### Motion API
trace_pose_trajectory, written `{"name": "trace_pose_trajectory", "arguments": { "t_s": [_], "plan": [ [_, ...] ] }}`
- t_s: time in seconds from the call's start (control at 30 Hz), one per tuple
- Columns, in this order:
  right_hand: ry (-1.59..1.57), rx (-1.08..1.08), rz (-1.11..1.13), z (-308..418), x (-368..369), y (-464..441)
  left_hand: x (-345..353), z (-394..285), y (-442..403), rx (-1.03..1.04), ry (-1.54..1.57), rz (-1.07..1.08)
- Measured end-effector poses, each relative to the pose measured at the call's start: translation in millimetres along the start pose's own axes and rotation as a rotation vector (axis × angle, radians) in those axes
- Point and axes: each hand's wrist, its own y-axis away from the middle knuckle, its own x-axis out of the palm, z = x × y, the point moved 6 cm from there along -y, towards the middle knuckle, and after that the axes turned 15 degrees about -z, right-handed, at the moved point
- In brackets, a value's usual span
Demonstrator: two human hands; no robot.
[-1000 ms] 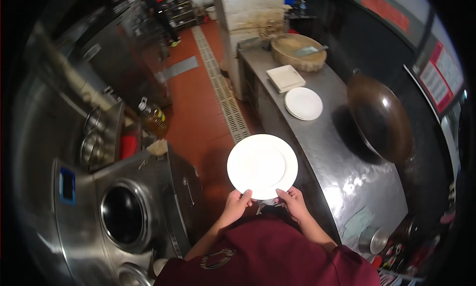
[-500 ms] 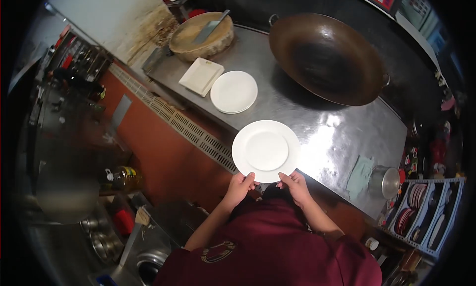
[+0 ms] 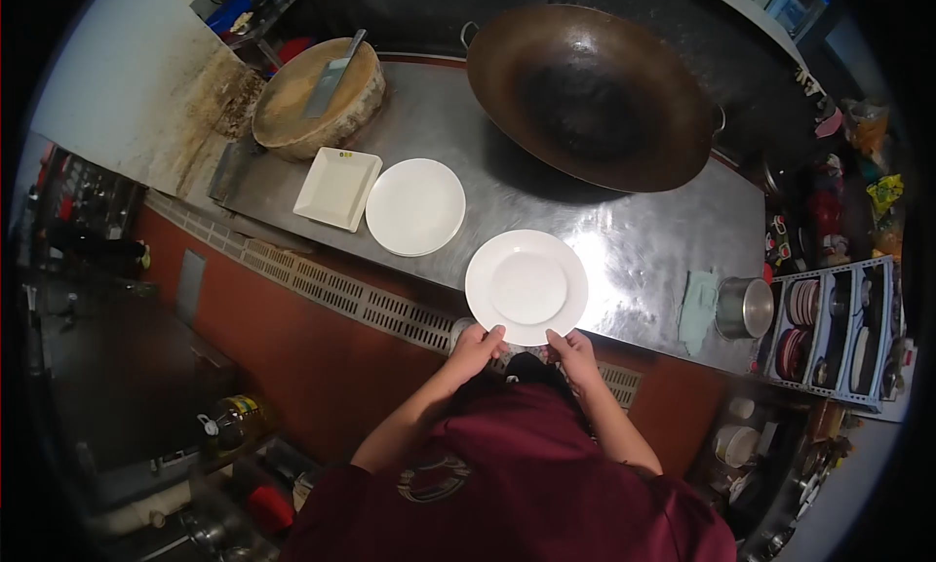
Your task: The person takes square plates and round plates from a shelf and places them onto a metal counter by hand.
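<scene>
A round white plate [image 3: 527, 285] is held between my two hands at the front edge of the steel table [image 3: 409, 114]. My left hand [image 3: 477, 349] grips its near rim on the left, thumb on top. On the right of that rim, my right hand [image 3: 575, 355] pinches it the same way. The fingers beneath the plate are partly hidden. Left of it on the table, a white round plate [image 3: 416, 207] lies beside a square white dish [image 3: 337, 189]. Behind these stands a round chopping block [image 3: 283, 89] with a cleaver [image 3: 330, 86] lying on it.
A large wok [image 3: 595, 94] rests tilted at the back of the table. A green cloth [image 3: 698, 311] and a metal pot [image 3: 745, 308] sit at the right end, near a blue rack [image 3: 832, 333] of dishes. An oil bottle [image 3: 232, 422] stands low on the left.
The camera view has turned, so the table, wok and chopping block appear shifted left. Both hands still hold the plate, which now sits slightly higher in view.
</scene>
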Motion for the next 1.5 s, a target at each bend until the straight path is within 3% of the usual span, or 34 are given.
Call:
{"name": "trace_pose_trajectory", "arguments": {
  "t_s": [0.23,0.33,0.43,0.47,0.57,0.87,1.4,1.5],
  "plan": [
    [0.17,0.09,-0.196,-6,36,-27,-27,-6,-58,0.04,-0.352,-0.042],
    [0.278,0.101,-0.222,-12,40,-46,-31,-13,-75,-0.004,-0.497,-0.028],
    [0.251,0.059,-0.194,-8,49,-43,-35,-19,-88,0.091,-0.634,-0.031],
    [0.238,0.037,-0.185,-4,54,-40,-36,-19,-90,0.079,-0.608,-0.021],
    [0.223,-0.001,-0.168,3,61,-34,-41,-24,-92,0.309,-0.619,-0.119],
    [0.205,0.009,-0.265,5,61,-36,-48,-59,-81,0.442,-0.71,0.0],
    [0.219,-0.053,-0.264,-4,73,-25,-58,-59,-79,0.458,-0.841,0.087],
    [0.197,-0.156,-0.294,-17,65,-31,-62,-58,-75,0.538,-0.796,0.063]
  ]
}}
